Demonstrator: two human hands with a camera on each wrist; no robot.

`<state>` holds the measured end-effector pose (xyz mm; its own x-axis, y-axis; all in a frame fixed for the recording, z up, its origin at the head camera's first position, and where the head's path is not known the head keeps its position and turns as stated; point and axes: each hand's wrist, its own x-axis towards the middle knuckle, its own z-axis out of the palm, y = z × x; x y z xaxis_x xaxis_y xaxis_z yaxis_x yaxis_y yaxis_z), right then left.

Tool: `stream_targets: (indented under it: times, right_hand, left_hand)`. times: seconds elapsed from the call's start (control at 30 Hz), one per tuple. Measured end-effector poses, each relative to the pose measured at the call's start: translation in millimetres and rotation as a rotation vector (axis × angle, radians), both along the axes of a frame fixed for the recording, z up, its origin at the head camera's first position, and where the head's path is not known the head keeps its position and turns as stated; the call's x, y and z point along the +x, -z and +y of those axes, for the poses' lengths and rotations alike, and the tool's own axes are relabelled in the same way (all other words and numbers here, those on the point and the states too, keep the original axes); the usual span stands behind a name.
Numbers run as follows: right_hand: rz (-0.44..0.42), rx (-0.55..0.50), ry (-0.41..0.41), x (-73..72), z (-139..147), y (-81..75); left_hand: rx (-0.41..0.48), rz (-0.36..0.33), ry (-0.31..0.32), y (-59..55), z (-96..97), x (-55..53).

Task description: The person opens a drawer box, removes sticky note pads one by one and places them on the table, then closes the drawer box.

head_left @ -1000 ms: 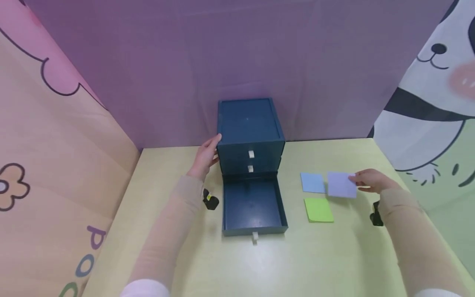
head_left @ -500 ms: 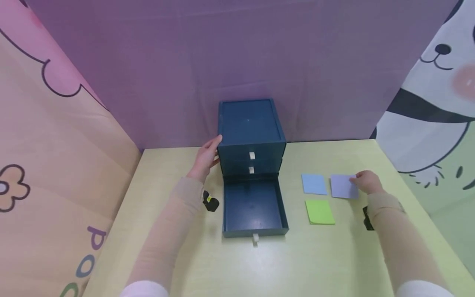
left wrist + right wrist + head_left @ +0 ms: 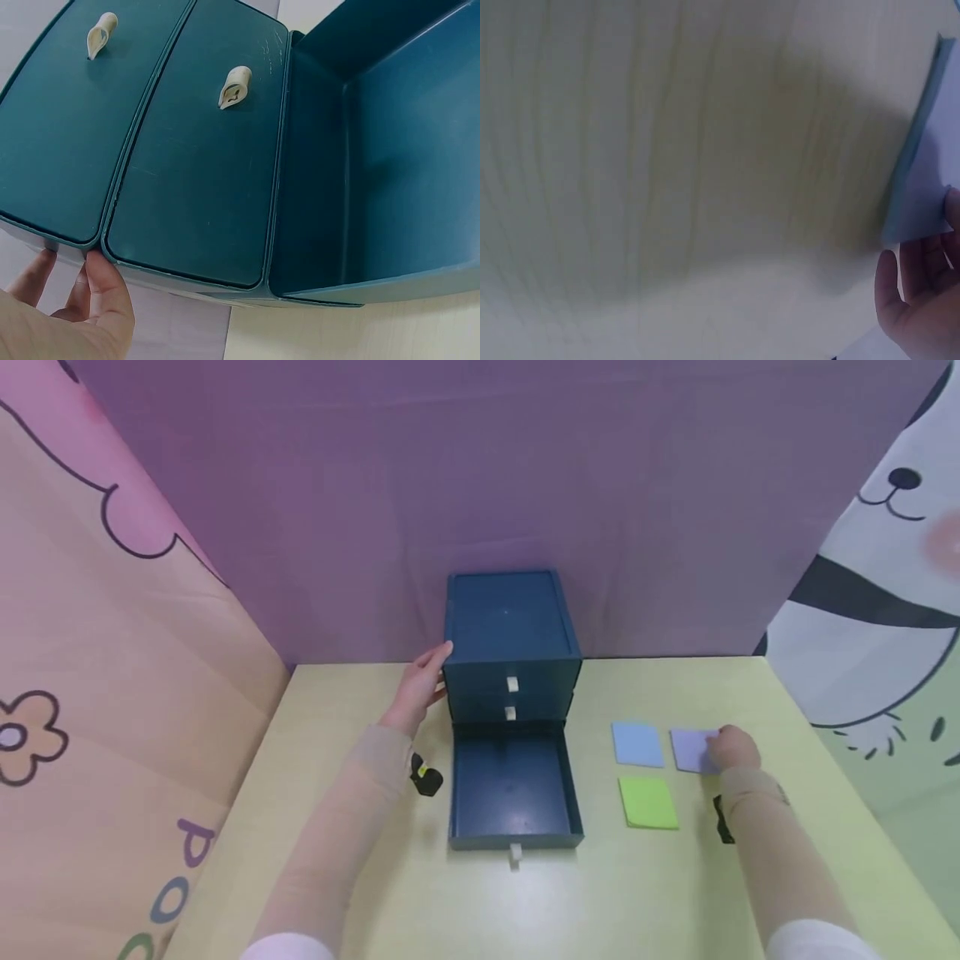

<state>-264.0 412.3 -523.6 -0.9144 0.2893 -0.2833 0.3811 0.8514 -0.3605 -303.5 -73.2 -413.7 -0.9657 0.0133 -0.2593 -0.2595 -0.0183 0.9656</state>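
Note:
A dark blue drawer unit stands against the back cloth, its bottom drawer pulled out with nothing inside. At the unit's left side my left hand rests with extended fingers; in the left wrist view, the thumb touches the front edge between the upper two drawers. To the right, my right hand pinches the right edge of a purple sticky note pad, which is at the tabletop. The right wrist view shows the thumb on this pad's face and fingers at its edge.
A blue sticky note pad lies just left of the purple one, and a green sticky note pad lies in front of the blue. Small pale pull tabs stick out from the drawers. Printed cloths hang on both sides of the table.
The purple pad has come down to the tabletop and shifted slightly right. My right hand and forearm have swung round toward the front of it. My left hand stays on the drawer unit.

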Motion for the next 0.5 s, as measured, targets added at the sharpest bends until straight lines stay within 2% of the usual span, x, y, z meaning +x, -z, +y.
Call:
stream_targets:
  times: [0.2, 0.4, 0.5]
  right_hand:
    - [0.026, 0.007, 0.096, -0.2, -4, 11.6]
    - [0.018, 0.009, 0.141, 8.5, -11, 7.2]
    - [0.043, 0.011, 0.148, 8.7, -11, 3.6]
  left_hand:
    - [0.001, 0.014, 0.004, 1.1, -0.7, 1.2]
    - [-0.003, 0.005, -0.002, 1.7, 0.1, 2.6]
    - [-0.004, 0.012, -0.006, -0.8, 0.3, 2.0]
